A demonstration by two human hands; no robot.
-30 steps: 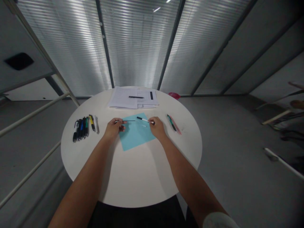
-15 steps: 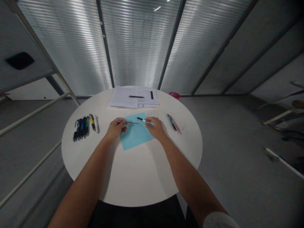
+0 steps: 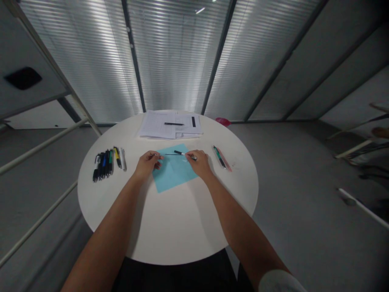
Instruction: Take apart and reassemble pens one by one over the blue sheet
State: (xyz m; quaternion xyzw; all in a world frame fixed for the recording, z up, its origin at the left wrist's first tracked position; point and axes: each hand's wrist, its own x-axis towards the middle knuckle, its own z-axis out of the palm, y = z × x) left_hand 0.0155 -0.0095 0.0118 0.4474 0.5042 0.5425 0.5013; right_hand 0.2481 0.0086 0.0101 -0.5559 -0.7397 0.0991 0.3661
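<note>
- The left hand (image 3: 147, 164), over the left edge of the light-blue sheet, is closed in a fingertip pinch on one end of a thin dark rod (image 3: 171, 154), which looks like a pen refill.
- The rod points toward the right edge of the table (image 3: 170, 227), roughly level over the sheet; its free end comes up to the fingers of the other hand, and whether it touches them cannot be told.
- The right hand (image 3: 199, 163), at the right side of the sheet, is gripping a black-and-white pen (image 3: 178, 153), whose black end sticks out toward the left hand.
- The light-blue sheet (image 3: 170, 178) lies on the middle of the table, turned slightly against the near edge.
- Near the table's left edge lies a row of dark pens (image 3: 103, 165) side by side, with a yellow-and-black pen (image 3: 117, 157) and a white pen (image 3: 123, 159) just beside it, toward the middle.
- Toward the right edge, a green-and-black pen (image 3: 219, 157) lies beside a slim pink item (image 3: 225, 159).
- At the far edge are printed papers (image 3: 156, 127), with a black pen (image 3: 174, 124) lying across them.
</note>
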